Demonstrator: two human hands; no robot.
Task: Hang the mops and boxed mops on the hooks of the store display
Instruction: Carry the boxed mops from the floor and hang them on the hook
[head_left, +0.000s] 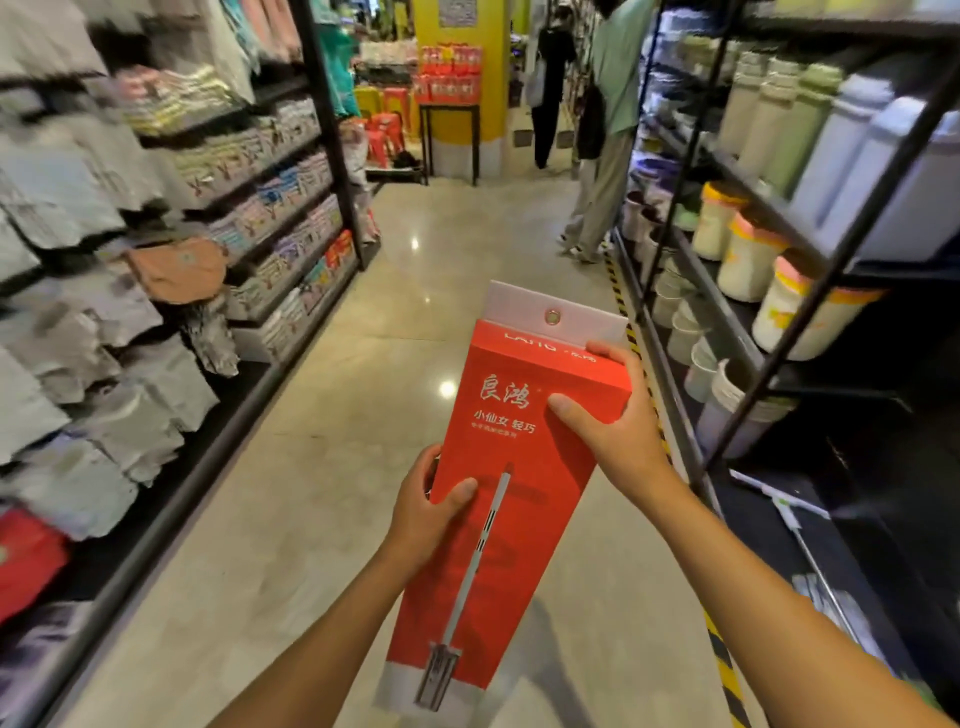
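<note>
I hold a long red boxed mop (511, 519) in front of me over the aisle floor, tilted slightly right. It has white Chinese lettering, a printed mop picture and a white hang tab with a round hole (551, 316) at its far end. My left hand (428, 512) grips the box's left edge near the middle. My right hand (610, 415) grips the upper right corner. A loose flat mop (800, 540) with a metal handle lies on the low dark shelf at the right. No display hooks are visible.
Shelves of folded clothing (156, 249) line the left side. A black rack with plastic buckets and bins (779, 234) lines the right, edged by yellow-black floor tape (722, 654). Two people (597, 130) stand far down the aisle near a yellow pillar and red stools.
</note>
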